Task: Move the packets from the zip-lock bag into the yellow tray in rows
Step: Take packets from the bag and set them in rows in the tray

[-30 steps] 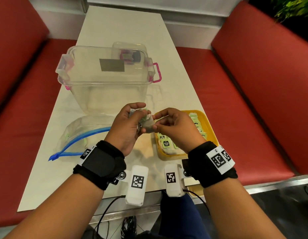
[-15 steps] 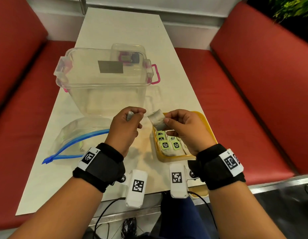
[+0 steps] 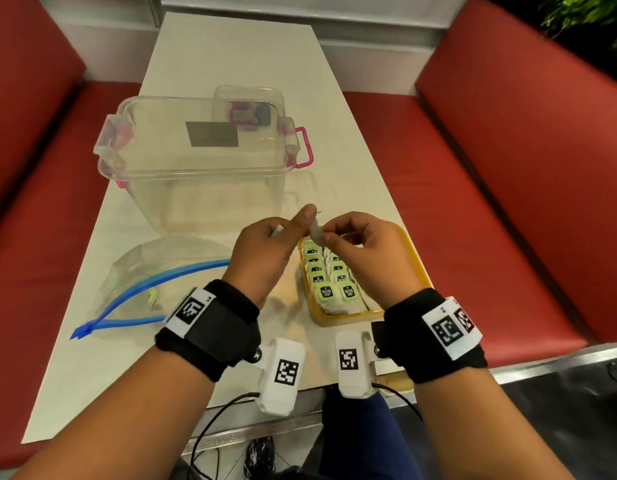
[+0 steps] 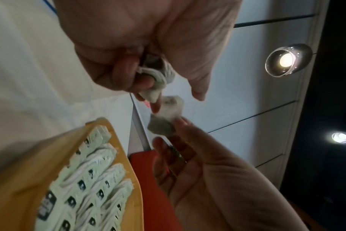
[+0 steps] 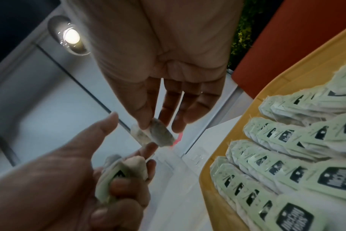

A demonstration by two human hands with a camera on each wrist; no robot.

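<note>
In the middle of the head view, both hands are raised together above the far end of the yellow tray (image 3: 412,258). The right hand (image 3: 367,252) pinches one packet (image 3: 315,233) between thumb and first finger; its other fingers are spread loosely. The left hand (image 3: 265,252) is curled around a few more packets (image 5: 120,176), with its thumb pointing up, close to the pinched packet. In the wrist views the two hands are near each other, but I cannot tell if they touch.

The tray lies in the lower right of the table (image 3: 231,64) and already holds several rows of packets (image 3: 329,277), overlapping like tiles, labels up. The zip-lock bag (image 3: 154,278) lies open at the lower left, with something green inside. A clear plastic box (image 3: 196,161) stands behind.

I think the step now is to place the pinched packet at the far end of a row. To do it well, turn the label up, lower it flat so that it overlaps the last packet, and do not disturb the neighbours. The left hand should keep its spare packets firmly.
</note>
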